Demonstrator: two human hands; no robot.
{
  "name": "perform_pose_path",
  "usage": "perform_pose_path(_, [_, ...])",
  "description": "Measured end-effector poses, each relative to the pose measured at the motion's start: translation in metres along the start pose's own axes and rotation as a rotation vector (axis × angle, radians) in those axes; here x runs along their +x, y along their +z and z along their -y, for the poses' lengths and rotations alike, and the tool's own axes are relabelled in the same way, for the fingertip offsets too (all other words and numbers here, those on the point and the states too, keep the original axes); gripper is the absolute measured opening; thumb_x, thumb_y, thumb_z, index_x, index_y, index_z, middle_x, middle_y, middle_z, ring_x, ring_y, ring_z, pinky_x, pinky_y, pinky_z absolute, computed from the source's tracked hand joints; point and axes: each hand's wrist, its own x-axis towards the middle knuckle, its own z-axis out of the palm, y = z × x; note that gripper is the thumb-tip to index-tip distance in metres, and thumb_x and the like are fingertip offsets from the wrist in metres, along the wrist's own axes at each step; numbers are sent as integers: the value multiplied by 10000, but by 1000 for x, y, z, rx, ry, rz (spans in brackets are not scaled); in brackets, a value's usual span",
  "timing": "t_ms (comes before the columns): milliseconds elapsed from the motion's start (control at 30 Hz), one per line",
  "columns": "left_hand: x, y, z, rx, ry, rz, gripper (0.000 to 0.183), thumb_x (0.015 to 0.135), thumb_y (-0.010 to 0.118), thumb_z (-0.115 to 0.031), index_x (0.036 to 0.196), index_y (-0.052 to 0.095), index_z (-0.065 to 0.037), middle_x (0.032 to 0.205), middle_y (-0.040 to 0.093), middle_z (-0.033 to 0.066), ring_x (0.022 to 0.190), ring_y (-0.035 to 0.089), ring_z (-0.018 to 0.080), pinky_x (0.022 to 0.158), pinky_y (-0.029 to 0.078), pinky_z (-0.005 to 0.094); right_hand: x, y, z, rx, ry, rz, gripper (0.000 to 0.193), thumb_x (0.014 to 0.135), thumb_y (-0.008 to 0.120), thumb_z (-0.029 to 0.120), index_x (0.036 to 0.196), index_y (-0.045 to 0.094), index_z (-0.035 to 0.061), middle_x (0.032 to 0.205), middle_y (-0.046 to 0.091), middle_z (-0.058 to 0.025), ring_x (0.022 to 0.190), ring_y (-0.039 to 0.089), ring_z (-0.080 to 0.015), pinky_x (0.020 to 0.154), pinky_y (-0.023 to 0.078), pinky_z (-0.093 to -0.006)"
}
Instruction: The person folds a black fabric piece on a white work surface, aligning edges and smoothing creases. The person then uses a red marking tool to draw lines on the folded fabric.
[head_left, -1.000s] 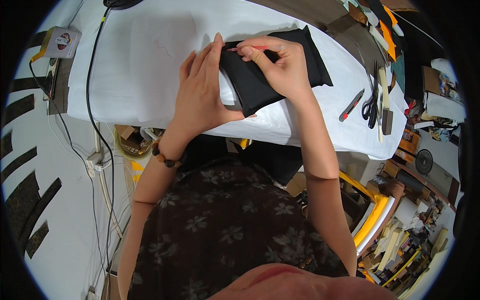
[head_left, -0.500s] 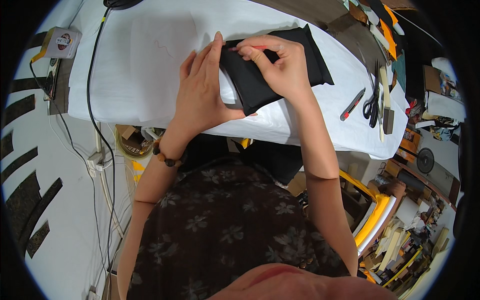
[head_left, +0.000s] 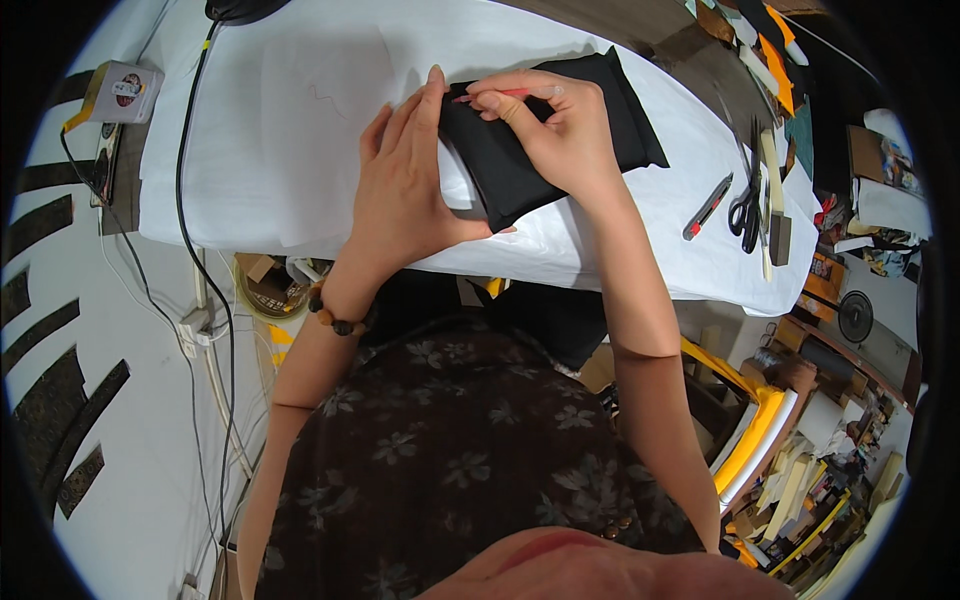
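Note:
A black, flat, fabric-like pad (head_left: 500,165) lies at a slant on the white-covered table. My left hand (head_left: 402,180) rests along its left end with fingers stretched out, the index fingertip by the upper corner and the thumb against the lower one. Pinched in my right hand (head_left: 560,125) is a slim red pen-like tool (head_left: 518,93) with a clear back end. Its tip points left, close to the pad's upper left corner and my left index finger. Whether the tip touches the pad, I cannot tell.
On the table's right side lie a red and black utility knife (head_left: 708,207), black-handled scissors (head_left: 745,215) and a dark block (head_left: 780,238). A white sheet with a loose reddish thread (head_left: 325,95) is at left. A black cable (head_left: 180,170) crosses the table's left part.
The tip of the red tool has shifted slightly left along the pad's upper corner. My left hand keeps its place; the whole view has moved a little.

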Motion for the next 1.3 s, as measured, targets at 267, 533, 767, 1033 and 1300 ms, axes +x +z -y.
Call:
perform_pose_path(267, [0, -1, -1, -12, -15, -2, 1499, 485, 971, -555, 1620, 178, 22, 1445, 527, 178, 1372, 501, 327, 1171, 284, 506, -2, -4, -1, -99, 3, -19, 124, 949, 731, 77, 1019, 791, -5, 924, 789, -81, 795, 722, -132, 759, 566, -258])
perform_pose_path(533, [0, 1, 0, -1, -4, -15, 1490, 478, 962, -570, 1614, 201, 22, 1448, 524, 186, 1381, 489, 327, 1175, 287, 516, -10, 3, 4, -154, -136, -65, 80, 907, 747, 67, 967, 789, 35, 910, 775, -108, 769, 744, -247, 686, 562, -297])
perform_pose_path(767, [-1, 0, -1, -23, -26, -2, 1451, 493, 957, -521, 1613, 208, 17, 1440, 526, 188, 1384, 481, 325, 1175, 290, 515, -8, -5, 7, -299, -123, -159, 60, 888, 731, 33, 934, 770, 33, 890, 755, -107, 796, 733, -281, 727, 575, -329])
perform_pose_path(1033, [0, -1, -1, -64, -47, -2, 1429, 471, 956, -429, 1611, 216, 12, 1409, 549, 196, 1375, 490, 327, 1179, 290, 523, -6, -13, 2, -350, -186, -147, 72, 883, 744, 44, 940, 786, 56, 862, 748, -85, 747, 714, -254, 702, 554, -313])
perform_pose_path(1300, [3, -2, -4, -98, -78, -2, 1399, 466, 950, -342, 1604, 224, 25, 1410, 555, 180, 1366, 496, 324, 1171, 309, 520, -17, -13, 0, -104, -77, -163, 76, 931, 740, 24, 985, 696, -8, 875, 738, -63, 807, 688, -116, 772, 537, -250])
